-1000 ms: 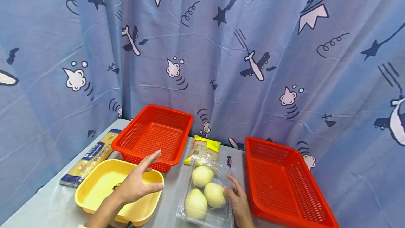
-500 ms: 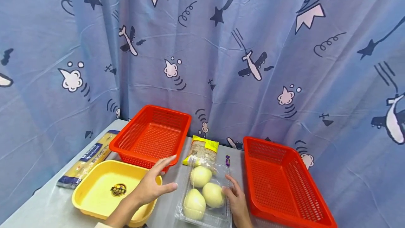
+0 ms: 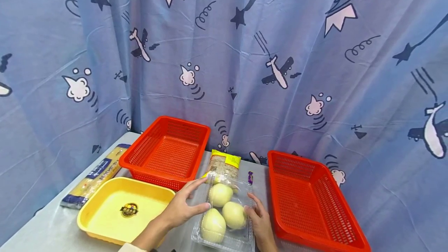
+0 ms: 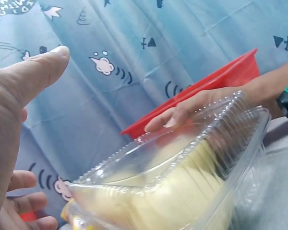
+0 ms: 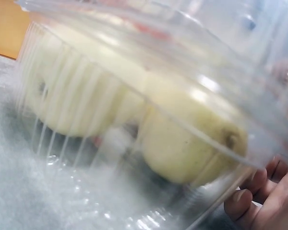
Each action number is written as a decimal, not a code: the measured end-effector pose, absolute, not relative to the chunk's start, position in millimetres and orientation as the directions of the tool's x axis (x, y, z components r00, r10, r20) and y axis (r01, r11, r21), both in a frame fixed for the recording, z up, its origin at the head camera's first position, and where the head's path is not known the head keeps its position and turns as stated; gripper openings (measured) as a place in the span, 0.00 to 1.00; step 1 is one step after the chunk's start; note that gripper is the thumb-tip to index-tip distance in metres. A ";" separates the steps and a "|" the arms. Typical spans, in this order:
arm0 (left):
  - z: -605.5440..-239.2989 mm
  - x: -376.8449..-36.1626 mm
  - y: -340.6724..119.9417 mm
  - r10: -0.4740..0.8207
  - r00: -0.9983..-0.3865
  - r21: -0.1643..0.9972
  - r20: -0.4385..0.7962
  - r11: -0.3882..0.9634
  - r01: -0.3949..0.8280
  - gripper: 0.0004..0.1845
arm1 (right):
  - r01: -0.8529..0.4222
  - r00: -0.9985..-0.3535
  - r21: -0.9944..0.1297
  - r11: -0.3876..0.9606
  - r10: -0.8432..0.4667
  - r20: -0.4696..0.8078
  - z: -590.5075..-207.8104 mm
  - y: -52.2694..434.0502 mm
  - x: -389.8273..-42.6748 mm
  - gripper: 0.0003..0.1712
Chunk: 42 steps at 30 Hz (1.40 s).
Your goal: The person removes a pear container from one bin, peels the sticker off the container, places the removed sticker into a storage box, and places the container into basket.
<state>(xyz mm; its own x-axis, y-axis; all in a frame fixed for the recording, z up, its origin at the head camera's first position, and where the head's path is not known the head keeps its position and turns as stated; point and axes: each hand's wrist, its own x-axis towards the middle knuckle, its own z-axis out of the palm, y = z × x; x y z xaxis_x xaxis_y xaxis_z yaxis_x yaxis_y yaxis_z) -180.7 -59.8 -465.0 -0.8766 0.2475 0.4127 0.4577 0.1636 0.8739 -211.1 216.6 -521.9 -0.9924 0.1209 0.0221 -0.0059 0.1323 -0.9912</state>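
Observation:
A clear plastic clamshell box [image 3: 241,239] holding three pale yellow fruits [image 3: 233,215] lies on the grey table between a yellow tray and a red basket. My left hand [image 3: 204,193] reaches its left side with fingers stretched out, the thumb [image 3: 204,206] touching the lid. In the left wrist view the thumb [image 4: 41,67] stands extended beside the box [image 4: 192,167]. My right hand [image 3: 252,205] holds the box's right edge, its fingers [image 4: 182,111] over the lid rim. In the right wrist view the box [image 5: 134,115] fills the frame and curled fingers [image 5: 249,206] show beside it.
An empty yellow tray [image 3: 105,209] sits left of the box, with a red basket [image 3: 168,154] behind it. A larger red basket [image 3: 308,201] stands at the right. A spaghetti pack [image 3: 94,176], a yellow-topped bag [image 3: 224,164] and a small purple sweet [image 3: 250,177] lie near a blue curtain [image 3: 245,69].
My left hand has moved right, from over the yellow tray to the left side of the clear box. The right hand has stayed on the box's right edge.

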 end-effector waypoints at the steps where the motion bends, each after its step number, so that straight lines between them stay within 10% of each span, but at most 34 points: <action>1: -465.7 -181.7 -57.9 0.245 -0.881 0.878 0.404 0.166 0.449 0.35 | 0.000 -0.993 -0.991 0.135 0.119 0.017 -521.8 216.5 -211.3 0.29; 42: -497.5 -210.8 -18.2 0.199 -0.952 0.862 0.232 0.412 0.296 0.33 | 0.009 -0.995 -0.985 0.173 0.101 0.009 -518.0 216.0 -209.2 0.30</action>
<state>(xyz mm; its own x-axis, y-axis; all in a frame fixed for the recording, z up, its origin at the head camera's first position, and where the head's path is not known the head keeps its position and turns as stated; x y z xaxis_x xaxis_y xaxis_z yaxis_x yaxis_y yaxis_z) -210.8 -18.2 -497.5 -0.9522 0.1988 0.2318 0.2957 0.4117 0.8620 -209.2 216.0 -518.0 -0.9948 0.1012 0.0090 0.0087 0.1732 -0.9849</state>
